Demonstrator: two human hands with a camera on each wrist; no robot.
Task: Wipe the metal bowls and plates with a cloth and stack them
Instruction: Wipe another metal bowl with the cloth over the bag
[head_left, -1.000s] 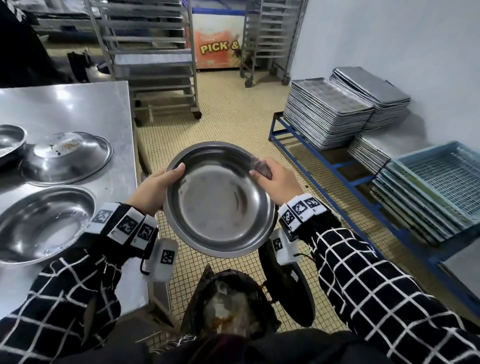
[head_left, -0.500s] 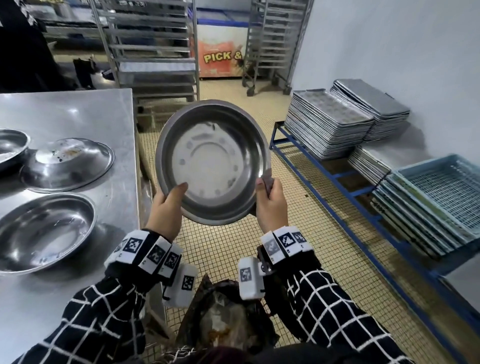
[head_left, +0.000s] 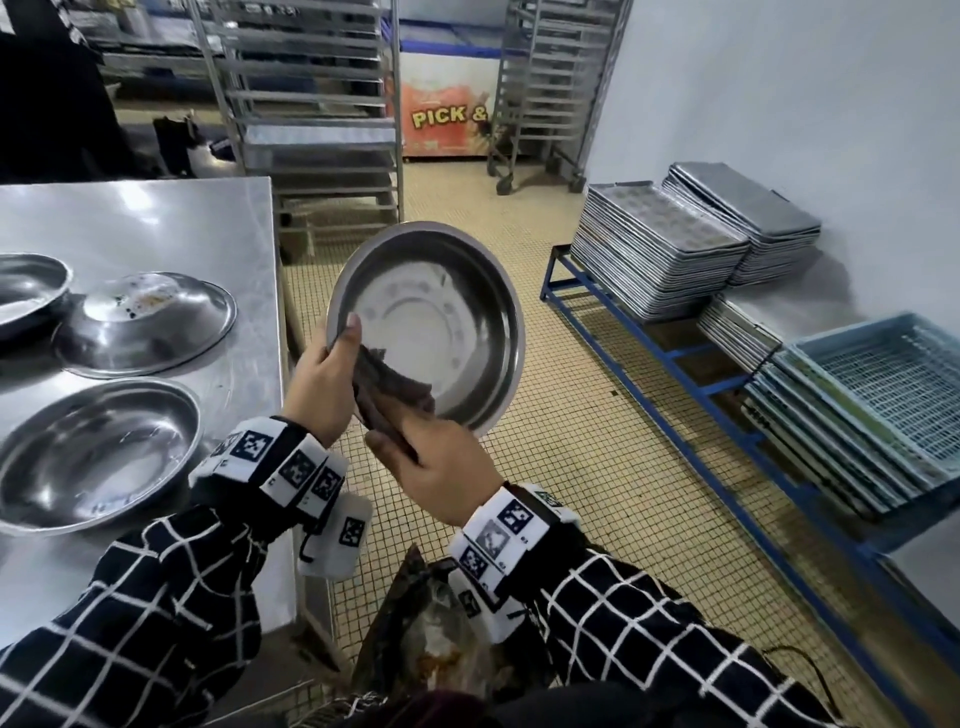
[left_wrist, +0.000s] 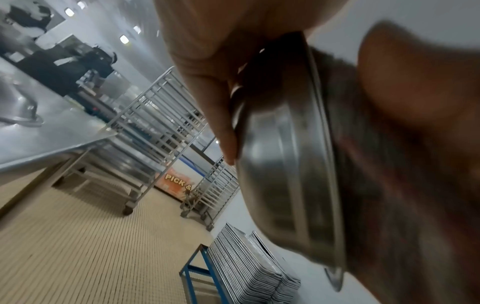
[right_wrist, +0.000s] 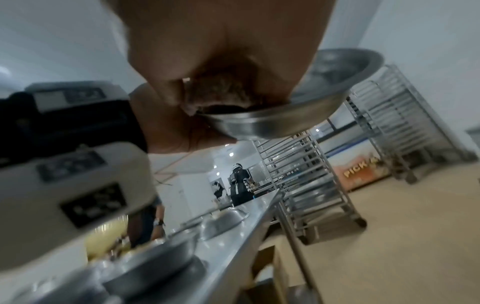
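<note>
Metal bowl, centre frame, stands tilted, its hollow facing the camera; left hand grips its left rim, right hand presses a dark cloth inside it.

The head view looks down and forward from above at both hands and the held bowl, the surface to its left; the left wrist view sits close against that bowl's underside; the right wrist view looks along the palm; all three share the bowl and the orange sign.
</note>
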